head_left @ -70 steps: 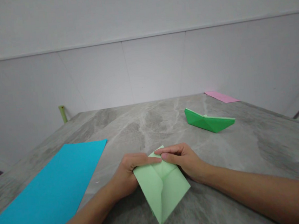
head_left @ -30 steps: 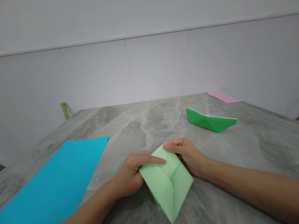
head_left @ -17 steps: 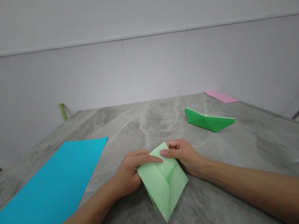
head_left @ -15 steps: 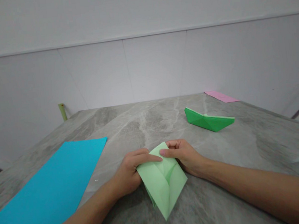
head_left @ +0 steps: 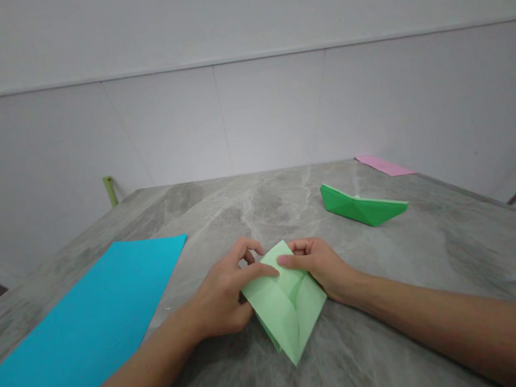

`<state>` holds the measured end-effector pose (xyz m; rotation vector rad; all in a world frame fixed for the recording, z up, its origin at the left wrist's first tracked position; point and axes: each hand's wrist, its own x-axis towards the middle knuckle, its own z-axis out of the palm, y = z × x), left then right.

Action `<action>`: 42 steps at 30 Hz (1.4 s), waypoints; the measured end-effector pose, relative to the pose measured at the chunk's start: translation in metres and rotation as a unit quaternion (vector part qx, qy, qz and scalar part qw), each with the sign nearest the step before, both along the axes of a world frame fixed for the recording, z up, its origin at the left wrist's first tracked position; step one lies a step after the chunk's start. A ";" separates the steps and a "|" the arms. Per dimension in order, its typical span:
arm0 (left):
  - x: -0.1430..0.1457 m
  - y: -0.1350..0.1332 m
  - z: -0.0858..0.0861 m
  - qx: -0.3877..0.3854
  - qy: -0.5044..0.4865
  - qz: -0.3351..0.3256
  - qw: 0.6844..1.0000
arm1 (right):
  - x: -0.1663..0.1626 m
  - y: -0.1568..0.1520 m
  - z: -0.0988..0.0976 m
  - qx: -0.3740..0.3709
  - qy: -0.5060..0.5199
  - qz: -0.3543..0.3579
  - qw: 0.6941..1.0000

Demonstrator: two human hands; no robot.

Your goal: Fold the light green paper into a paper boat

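A folded sheet of light green paper (head_left: 279, 298), roughly diamond-shaped with one point toward me, is between my hands just over the table. My right hand (head_left: 322, 266) pinches its upper right edge, thumb on top and fingers behind. On the left edge, my left hand (head_left: 230, 287) rests its thumb on the paper's face; its index finger is raised and bent above the upper edge. The other left fingers are partly hidden behind the sheet. Creases and a small opened pocket show in the paper's middle.
A blue sheet (head_left: 91, 313) lies flat on the left of the grey marbled table (head_left: 223, 209). Beyond my right hand sits a folded green paper boat (head_left: 364, 206). Pink paper (head_left: 385, 165) lies at the far right edge, near the white wall (head_left: 268, 113).
My left index finger has lifted off the paper's upper left edge and bent upward. The paper's near point has shifted slightly right and away from me. My right hand keeps its pinch.
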<state>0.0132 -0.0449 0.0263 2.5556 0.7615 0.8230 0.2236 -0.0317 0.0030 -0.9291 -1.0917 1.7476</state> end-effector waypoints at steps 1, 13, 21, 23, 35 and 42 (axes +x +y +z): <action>0.000 0.000 0.001 0.008 0.006 0.005 1.000 | 0.000 0.000 0.001 -0.001 -0.002 0.002 1.000; 0.004 0.007 0.000 -0.015 -0.064 0.126 0.990 | 0.015 -0.006 0.004 0.439 -0.184 -0.138 0.868; 0.008 0.008 -0.005 -0.037 -0.090 0.130 0.987 | 0.005 -0.020 0.010 0.638 -0.264 -0.111 0.715; 0.009 0.008 -0.006 -0.041 -0.095 0.126 0.987 | 0.004 -0.018 0.009 0.646 -0.269 -0.117 0.705; 0.011 0.006 -0.008 -0.049 -0.104 0.102 0.988 | 0.005 -0.020 0.013 0.679 -0.321 -0.088 0.654; 0.012 0.004 -0.010 -0.055 -0.100 0.092 0.989 | 0.005 -0.022 0.013 0.703 -0.343 -0.072 0.619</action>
